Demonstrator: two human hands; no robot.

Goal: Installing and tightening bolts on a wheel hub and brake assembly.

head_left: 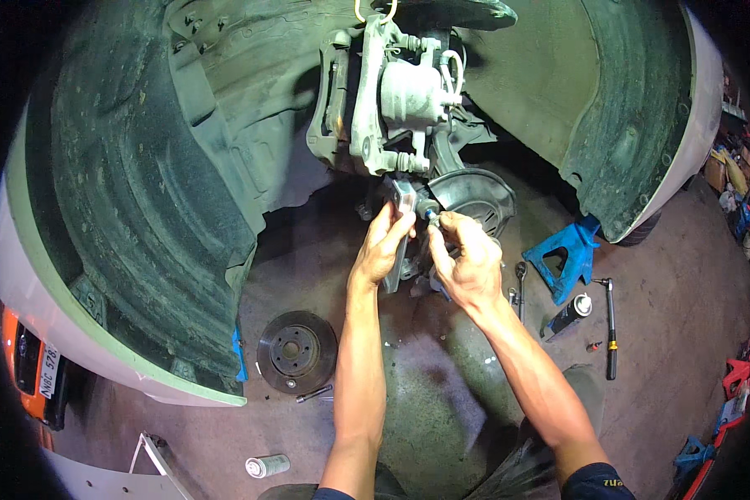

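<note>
My left hand [377, 254] is closed around a long, flat grey piece [404, 198] with a pale, shiny upper end; its exact kind is unclear. Close to its right, the fingers of my right hand [472, 262] pinch a small blue-tinted piece [431, 215], too small to name. Both hands are in front of the wheel hub area, beside the dark round dust shield [485, 198]. Above them hangs a brake caliper [408, 96] with its bracket, held up by a yellowish hook [377, 12]. My fingers hide much of the hub.
Wheel-arch liners [133, 167] curve around both sides. A brake disc [293, 352] lies on the floor at left, near a socket tool [313, 393] and a spray can [268, 466]. At right are a blue jack stand [565, 257], ratchet [521, 287], black can [568, 317] and torque wrench [611, 329].
</note>
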